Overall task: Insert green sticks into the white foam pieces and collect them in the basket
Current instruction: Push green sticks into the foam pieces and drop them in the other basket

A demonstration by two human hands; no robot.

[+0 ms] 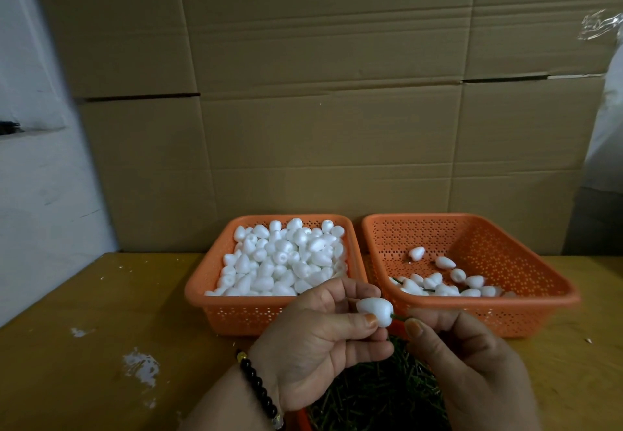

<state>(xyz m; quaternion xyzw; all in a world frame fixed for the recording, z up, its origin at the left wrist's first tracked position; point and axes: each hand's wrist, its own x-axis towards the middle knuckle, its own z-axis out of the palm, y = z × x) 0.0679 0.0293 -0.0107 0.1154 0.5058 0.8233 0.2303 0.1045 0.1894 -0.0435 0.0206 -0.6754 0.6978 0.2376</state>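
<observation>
Full basket left of sparse basket

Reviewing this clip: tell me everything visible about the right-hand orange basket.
The right orange basket looks like plastic, rectangular with rounded corners, its walls and floor perforated with small holes. It sits on the yellow table, beside the fuller left basket, in front of cardboard boxes. It is mostly bare, holding a loose scatter of white foam pieces near its front, some with green sticks showing. Neither hand touches it.

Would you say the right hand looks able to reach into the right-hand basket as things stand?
Probably yes: the right hand is beside that basket's near rim, its top open and nothing between, though it pinches a green stick.
</observation>
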